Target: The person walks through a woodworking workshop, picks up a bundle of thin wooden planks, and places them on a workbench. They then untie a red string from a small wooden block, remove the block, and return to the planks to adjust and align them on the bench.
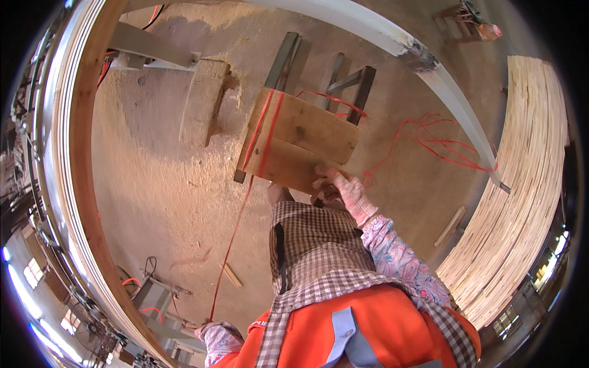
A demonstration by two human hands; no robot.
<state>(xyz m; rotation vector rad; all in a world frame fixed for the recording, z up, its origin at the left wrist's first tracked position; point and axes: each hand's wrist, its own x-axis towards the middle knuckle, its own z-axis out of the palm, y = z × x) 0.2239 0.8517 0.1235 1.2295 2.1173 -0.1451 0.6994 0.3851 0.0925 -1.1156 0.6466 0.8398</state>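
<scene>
In front of my legs is a wooden-topped stool (300, 132) with dark metal legs (283, 64) stretching away from me. A flat red strap (270, 132) crosses its planks in two bands. From the stool a straight length of strap runs down to my left hand (216, 336) at the lower left. That hand appears closed on the strap, though its fingers are mostly hidden. My right hand (339, 187), in a patterned sleeve, grips the near right edge of the planks. Its fingertips press on the top face and the other fingers curl at the edge.
Loose red strap (429, 138) lies in loops on the floor to the right. Beyond it stands a long stack of thin wood sheets (509, 202). A pale curved metal bar (368, 27) crosses above. A low wooden bench (205, 101) and sawdust lie to the left, beside a long machine edge (83, 184).
</scene>
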